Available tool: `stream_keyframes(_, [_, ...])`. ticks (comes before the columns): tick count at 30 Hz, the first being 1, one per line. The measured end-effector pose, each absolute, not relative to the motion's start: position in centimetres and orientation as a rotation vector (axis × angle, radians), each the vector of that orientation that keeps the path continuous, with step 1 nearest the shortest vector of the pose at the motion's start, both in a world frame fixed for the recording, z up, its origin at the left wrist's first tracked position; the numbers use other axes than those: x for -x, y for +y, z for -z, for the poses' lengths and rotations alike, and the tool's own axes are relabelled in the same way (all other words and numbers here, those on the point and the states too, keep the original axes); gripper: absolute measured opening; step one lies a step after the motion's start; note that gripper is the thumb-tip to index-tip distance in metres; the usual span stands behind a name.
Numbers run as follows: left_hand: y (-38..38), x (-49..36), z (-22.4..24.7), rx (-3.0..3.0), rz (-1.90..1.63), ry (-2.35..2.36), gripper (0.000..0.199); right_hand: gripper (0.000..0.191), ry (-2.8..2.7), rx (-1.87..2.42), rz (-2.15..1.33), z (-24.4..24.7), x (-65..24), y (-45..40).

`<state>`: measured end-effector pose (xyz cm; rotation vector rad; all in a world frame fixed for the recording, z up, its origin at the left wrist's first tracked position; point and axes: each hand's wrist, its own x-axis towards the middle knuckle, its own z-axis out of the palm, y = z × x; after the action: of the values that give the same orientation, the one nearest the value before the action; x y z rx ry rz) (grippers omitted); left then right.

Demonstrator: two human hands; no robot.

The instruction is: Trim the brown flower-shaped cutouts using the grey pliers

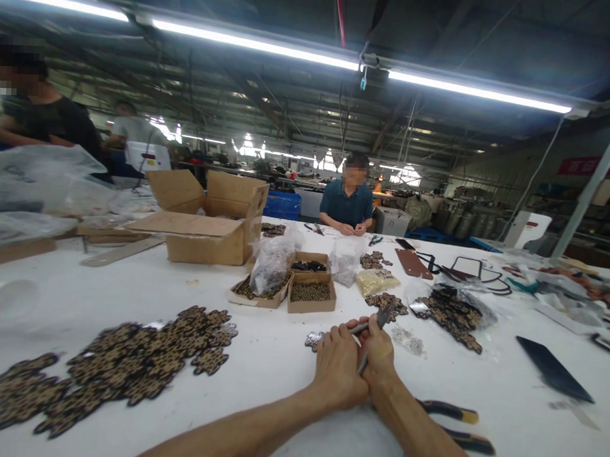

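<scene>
Above the white table, my two hands are close together. My left hand (336, 363) is closed, its fingers wrapped round a small patterned piece whose silvery underside (313, 340) sticks out on the left. My right hand (377, 348) grips grey metal pliers (383, 315), jaws pointing up and right, one handle running toward the left hand's fingers. What lies between the fingertips is hidden. Several brown and black flower-shaped pieces (140, 356) lie in a heap to the left. Small clear bits (407, 341) are scattered just right of my hands.
Small boxes of brass-coloured studs (311, 292) stand ahead, beside a large open carton (204, 238). Yellow-black pliers handles (465, 441) lie near my right forearm. A dark flat piece (554, 368) is at the right. A person (346, 202) works across the table.
</scene>
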<state>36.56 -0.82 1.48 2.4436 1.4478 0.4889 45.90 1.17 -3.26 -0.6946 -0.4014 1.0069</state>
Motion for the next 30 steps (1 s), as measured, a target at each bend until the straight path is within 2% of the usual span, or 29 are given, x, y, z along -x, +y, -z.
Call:
stream_keyframes(4, [0.3,-36.2,-1.1,-2.464,-0.615,1.438,0.069,0.054,-0.789,0.919,-0.956,0.4,-48.9,0.0])
stream_keyframes(6, [1.1,-36.0,-1.0,-2.48,-0.651,1.459,0.073,0.059,-1.0,1.169,-0.811,-1.0,-52.3,-0.9])
stream_keyframes(8, [1.9,-35.8,-1.0,-2.478,-0.676,1.477,0.074,0.06,-0.986,1.288,-0.671,-1.8,-56.4,-2.0])
stream_keyframes(14, [4.0,-35.3,-1.4,-2.362,-0.863,1.547,0.069,0.041,-0.989,1.508,-0.497,-0.3,-63.2,-4.0])
stream_keyframes(19, [5.8,-34.3,-4.1,-2.243,-1.134,1.66,0.069,0.038,-1.709,1.467,-0.194,2.7,-56.0,-2.7])
stream_keyframes(22, [6.2,-33.7,-5.6,-2.185,-1.186,1.705,0.069,0.045,-2.005,1.338,-0.193,3.2,-49.4,-2.4])
stream_keyframes(24, [6.1,-33.5,-6.1,-2.165,-1.198,1.691,0.068,0.045,-2.077,1.321,-0.199,2.9,-46.1,-2.4])
stream_keyframes(30, [4.7,-32.8,-5.5,-2.193,-1.11,1.622,0.071,0.02,-2.01,1.354,-0.138,2.2,-42.7,-1.9])
